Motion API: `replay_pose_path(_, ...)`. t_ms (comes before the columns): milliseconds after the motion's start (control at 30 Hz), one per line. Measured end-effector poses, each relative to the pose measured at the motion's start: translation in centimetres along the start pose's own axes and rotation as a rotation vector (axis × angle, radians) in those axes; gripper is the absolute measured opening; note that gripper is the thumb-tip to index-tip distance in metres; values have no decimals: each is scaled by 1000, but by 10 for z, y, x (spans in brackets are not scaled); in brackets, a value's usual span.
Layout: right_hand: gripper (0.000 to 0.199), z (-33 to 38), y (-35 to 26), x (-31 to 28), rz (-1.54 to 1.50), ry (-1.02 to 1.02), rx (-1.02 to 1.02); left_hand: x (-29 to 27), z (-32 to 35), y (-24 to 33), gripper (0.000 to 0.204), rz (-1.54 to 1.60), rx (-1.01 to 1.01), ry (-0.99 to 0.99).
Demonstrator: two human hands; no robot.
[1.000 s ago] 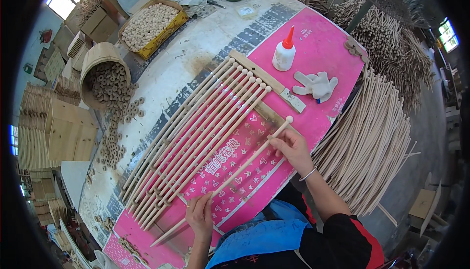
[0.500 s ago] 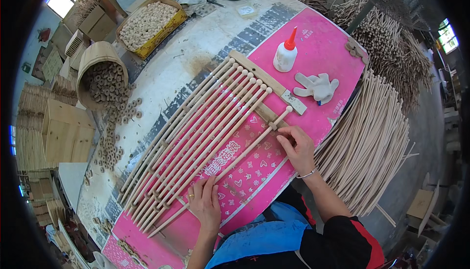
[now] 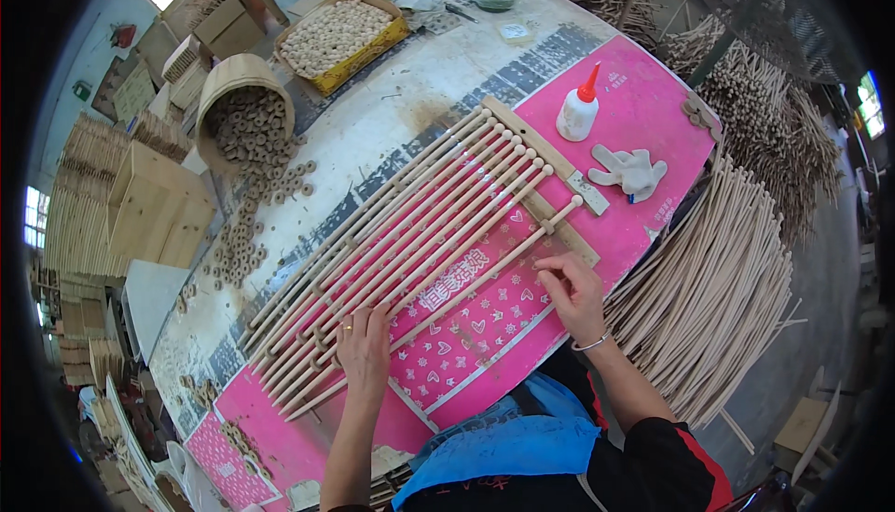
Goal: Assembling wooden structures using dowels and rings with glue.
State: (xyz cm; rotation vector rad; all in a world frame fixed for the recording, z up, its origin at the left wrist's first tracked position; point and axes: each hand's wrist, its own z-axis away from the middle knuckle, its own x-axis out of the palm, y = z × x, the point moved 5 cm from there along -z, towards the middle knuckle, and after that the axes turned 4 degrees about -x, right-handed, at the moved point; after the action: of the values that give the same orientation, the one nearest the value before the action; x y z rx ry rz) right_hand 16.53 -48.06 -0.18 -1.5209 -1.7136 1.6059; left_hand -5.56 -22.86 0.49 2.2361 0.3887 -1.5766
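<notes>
Several slender wooden rods with ball ends (image 3: 438,223) lie side by side across the pink mat, their balls along a wooden bar (image 3: 536,144). Wooden rings sit on some rods, mostly toward the lower-left ends. Nearest me, one rod (image 3: 485,276) lies a little apart, with a wooden ring (image 3: 547,226) close below its ball. My left hand (image 3: 364,349) rests its outstretched fingers over the near rods; its thumb is mostly hidden. My right hand (image 3: 573,296) hovers just on my side of the separate rod, thumb and fingers apart, holding nothing.
A glue bottle with a red tip (image 3: 577,113) and a white glove (image 3: 629,173) are on the mat's far right. Loose rings spill from a wooden bucket (image 3: 207,120) at left. Behind stands a yellow box of wooden balls (image 3: 401,27). A rod bundle (image 3: 713,297) lies at right.
My right hand has drawn back toward me from the ringed end of the separate rod. My left hand has moved left over the neighbouring rods. The whole view has shifted slightly.
</notes>
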Motion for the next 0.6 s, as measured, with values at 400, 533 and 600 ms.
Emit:
replay_pose_path(400,29,7,-28,90,-917,-217,593,-109,37,31,47,13,10,2)
replay_pose_path(533,29,-5,-23,64,-900,-187,524,-129,66,-6,48,1,-164,-82)
replay_pose_path(600,29,-4,-23,60,-895,-192,544,-116,92,-33,42,215,-325,-240)
